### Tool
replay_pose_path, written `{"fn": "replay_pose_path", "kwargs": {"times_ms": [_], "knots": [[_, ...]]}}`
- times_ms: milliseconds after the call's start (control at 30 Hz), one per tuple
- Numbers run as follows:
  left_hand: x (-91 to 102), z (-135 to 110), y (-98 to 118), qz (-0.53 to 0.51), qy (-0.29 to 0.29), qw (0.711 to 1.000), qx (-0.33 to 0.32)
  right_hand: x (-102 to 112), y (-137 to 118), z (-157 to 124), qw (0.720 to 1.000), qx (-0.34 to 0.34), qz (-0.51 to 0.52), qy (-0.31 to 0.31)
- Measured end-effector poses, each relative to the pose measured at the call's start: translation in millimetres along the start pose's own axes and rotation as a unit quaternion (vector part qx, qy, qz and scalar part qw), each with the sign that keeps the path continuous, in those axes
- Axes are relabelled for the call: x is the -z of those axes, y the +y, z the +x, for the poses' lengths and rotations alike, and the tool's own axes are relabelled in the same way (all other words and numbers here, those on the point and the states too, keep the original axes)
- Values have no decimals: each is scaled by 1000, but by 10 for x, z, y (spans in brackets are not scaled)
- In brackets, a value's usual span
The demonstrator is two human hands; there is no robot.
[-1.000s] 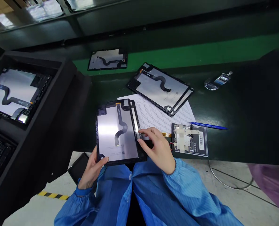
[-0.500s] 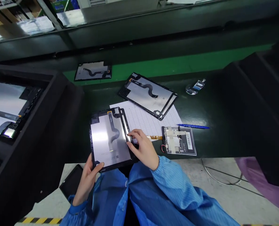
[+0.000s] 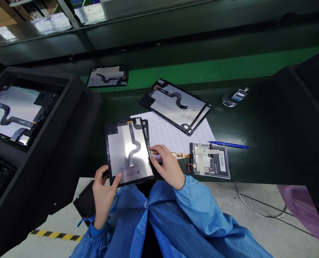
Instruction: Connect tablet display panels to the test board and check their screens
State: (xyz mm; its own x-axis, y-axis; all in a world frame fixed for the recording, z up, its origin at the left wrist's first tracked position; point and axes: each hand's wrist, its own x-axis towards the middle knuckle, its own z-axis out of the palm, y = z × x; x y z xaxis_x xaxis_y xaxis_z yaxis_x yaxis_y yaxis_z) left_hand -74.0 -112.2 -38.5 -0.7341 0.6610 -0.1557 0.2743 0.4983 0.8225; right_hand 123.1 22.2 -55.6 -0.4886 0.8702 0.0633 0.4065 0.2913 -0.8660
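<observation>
In front of me is a tablet screen [image 3: 121, 150], silver back up, with a black frame and a wavy dark ribbon cable [image 3: 134, 147]. Another black frame [image 3: 146, 125] pokes out from beneath its upper right edge. My left hand [image 3: 104, 191] grips the screen's lower left corner, thumb on top and fingers at the side. At the right edge, my right hand [image 3: 168, 166] pinches the border between thumb and fingertips. A circuit board with battery [image 3: 206, 159], taped across, lies right of that hand, with an orange flex strip [image 3: 183, 155] reaching toward the fingers.
Stacked tablet screens [image 3: 175, 104] lie over a printed grid sheet [image 3: 164, 138]. Another screen [image 3: 108, 76] is at the back. A blue pen [image 3: 229, 144] and a small shiny metal-and-glass item [image 3: 235, 98] sit rightward. Black trays [image 3: 75, 86] holding screens flank the left.
The view has shifted slightly. The held screen lies flatter, covering more of the frame beneath. My right fingertips have moved to its outer right edge; my left fingers are spread wider at the corner.
</observation>
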Motion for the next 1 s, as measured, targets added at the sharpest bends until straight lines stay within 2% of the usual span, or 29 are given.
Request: {"fn": "replay_pose_path", "kwargs": {"times_ms": [100, 200, 333, 400, 467, 500, 567, 633, 667, 733, 800, 867, 933, 1000], "knots": [[26, -5, 58, -88, -5, 995, 47, 37, -17, 27, 1000, 9, 20, 13], [77, 26, 133, -182, 25, 982, 49, 152, -90, 54, 997, 17, 51, 57], [290, 145, 260, -252, 129, 959, -30, 536, -254, 48, 986, 66, 44, 146], [448, 226, 339, -268, 137, 949, -92, 777, -325, 2, 980, 121, 20, 157], [588, 298, 438, -259, 81, 952, -140, 968, -378, -81, 982, 159, 14, 101], [636, 326, 499, -241, 23, 958, -153, 1026, -400, -132, 985, 164, 27, 45], [666, 369, 643, -177, -128, 962, -164, 1054, -443, -242, 979, 154, 81, -103], [605, 409, 808, -109, -257, 944, -174, 986, -480, -341, 948, 149, 131, -247], [548, 435, 887, -84, -297, 933, -182, 934, -491, -383, 933, 154, 138, -294], [409, 507, 1010, -58, -328, 923, -192, 837, -485, -451, 926, 161, 115, -321], [282, 602, 1037, -66, -307, 927, -204, 778, -434, -502, 945, 133, 87, -286], [196, 697, 930, -80, -233, 944, -220, 756, -351, -531, 966, 57, 109, -227], [149, 756, 703, -95, -142, 963, -209, 728, -266, -520, 969, -28, 184, -161], [117, 745, 423, -123, -99, 977, -145, 642, -201, -453, 958, -85, 261, -88]]}}
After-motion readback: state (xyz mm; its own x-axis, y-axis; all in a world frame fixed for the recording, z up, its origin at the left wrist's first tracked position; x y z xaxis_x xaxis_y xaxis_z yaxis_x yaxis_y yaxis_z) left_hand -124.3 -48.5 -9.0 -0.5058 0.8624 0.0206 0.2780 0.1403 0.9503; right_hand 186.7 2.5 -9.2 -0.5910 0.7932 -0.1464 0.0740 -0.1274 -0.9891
